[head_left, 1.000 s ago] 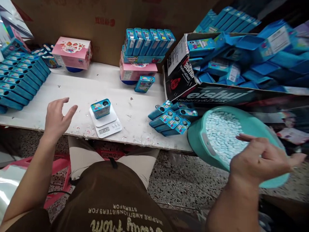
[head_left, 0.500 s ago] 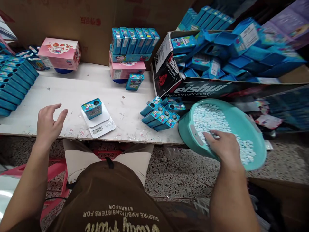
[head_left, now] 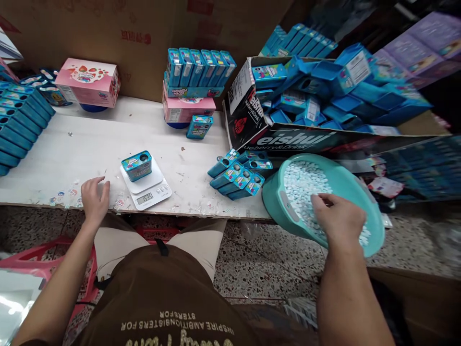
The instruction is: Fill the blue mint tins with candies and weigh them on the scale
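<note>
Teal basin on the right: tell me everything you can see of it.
Round teal basin, plastic by its look, with a paler grip slot in the near-left wall. It sits tilted, mouth facing the person, just past the front edge of the table; its support is hidden. A bed of small white pellets covers the inside. The right hand reaches over the near rim, fingers curled down into the pellets. The left wall lies beside a pile of small blue boxes; contact unclear.

We see a brown fabric shirt (head_left: 162, 288) bearing pale printed lettering (head_left: 176, 327), beige trouser legs (head_left: 115, 240) on its far side, and a small black clip (head_left: 161, 247) at the waist; left hand (head_left: 94, 197) and right hand (head_left: 338, 221) are bare.
</note>
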`<state>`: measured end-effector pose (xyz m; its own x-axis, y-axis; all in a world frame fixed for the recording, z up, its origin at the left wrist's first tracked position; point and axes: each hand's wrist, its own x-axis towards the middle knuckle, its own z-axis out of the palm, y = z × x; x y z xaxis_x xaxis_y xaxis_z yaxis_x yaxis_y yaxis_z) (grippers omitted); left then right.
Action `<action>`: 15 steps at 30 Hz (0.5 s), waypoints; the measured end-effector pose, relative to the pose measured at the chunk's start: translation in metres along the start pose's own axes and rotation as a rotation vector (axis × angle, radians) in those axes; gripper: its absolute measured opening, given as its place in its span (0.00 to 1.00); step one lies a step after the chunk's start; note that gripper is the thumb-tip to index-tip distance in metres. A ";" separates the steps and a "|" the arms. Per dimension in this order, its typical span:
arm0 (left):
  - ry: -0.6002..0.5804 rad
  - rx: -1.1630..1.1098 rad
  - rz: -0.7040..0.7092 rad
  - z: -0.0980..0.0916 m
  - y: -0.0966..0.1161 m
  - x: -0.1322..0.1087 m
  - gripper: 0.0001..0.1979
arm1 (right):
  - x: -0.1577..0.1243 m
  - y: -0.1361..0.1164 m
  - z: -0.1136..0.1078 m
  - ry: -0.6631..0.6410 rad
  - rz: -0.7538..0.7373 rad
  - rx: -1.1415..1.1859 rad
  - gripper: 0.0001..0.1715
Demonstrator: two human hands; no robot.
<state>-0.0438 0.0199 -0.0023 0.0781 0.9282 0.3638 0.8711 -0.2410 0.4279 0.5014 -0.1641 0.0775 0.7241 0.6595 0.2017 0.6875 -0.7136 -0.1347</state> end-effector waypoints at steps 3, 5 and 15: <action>0.043 -0.017 -0.013 0.011 -0.004 -0.008 0.17 | -0.008 -0.038 -0.016 0.227 0.021 0.156 0.11; 0.051 -0.020 -0.003 0.015 -0.006 -0.011 0.16 | -0.017 -0.079 -0.025 0.312 -0.151 0.351 0.14; 0.150 0.029 -0.019 0.023 -0.010 -0.017 0.14 | -0.064 -0.301 0.008 -0.061 -0.934 0.855 0.10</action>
<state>-0.0428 0.0129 -0.0316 -0.0096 0.8790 0.4768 0.8856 -0.2139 0.4122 0.2488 0.0099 0.0974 -0.0685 0.8538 0.5160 0.7360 0.3924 -0.5516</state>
